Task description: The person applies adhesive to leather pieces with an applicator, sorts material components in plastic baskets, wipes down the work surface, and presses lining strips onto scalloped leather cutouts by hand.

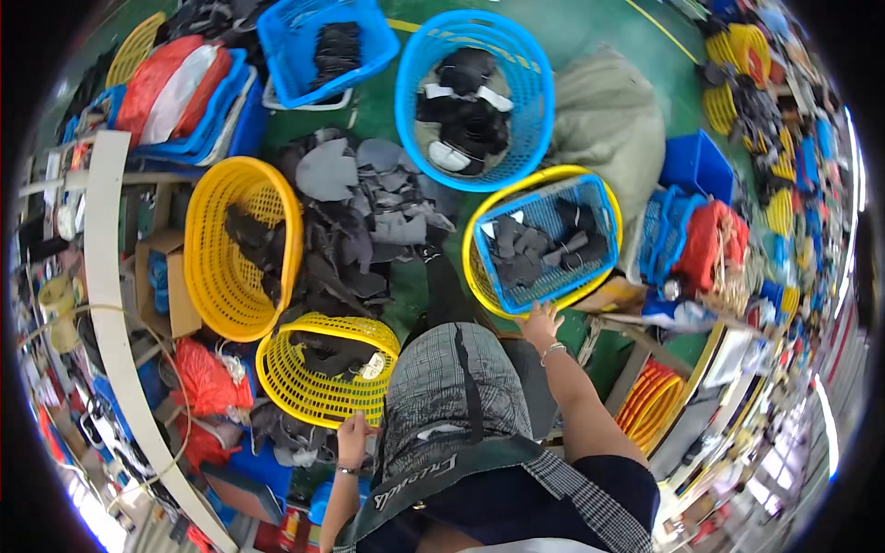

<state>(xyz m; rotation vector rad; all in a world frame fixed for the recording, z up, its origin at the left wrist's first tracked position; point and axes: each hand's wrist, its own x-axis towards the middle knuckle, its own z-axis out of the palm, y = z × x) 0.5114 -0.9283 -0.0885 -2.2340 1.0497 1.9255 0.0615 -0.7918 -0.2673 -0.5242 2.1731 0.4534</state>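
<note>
I read both hands at plastic baskets on the green floor (674,101): my left grip (351,441) sits at the near rim of a yellow oval lattice plastic basket (313,403), fingers partly hidden, so I can't tell if it's closed on it; my right grip (542,324) is open, fingers spread at the near rim of a yellow oval plastic basket (471,263), with a blue rectangular mesh plastic basket (548,198) nested inside. Baskets look light and fairly stiff, probably a bit slick; best hold is the rim, both sides. The dark grey cloth bundles (525,253) inside look soft, floppy, not fragile. Count nearby: three yellow oval baskets, including a tipped yellow lattice basket (207,267) at upper left; one blue rectangular mesh; one blue round lattice plastic basket (535,101); one blue solid-walled plastic tub (376,46). One heap of grey cloth pieces (369,203); pieces overlap, can't count.
</note>
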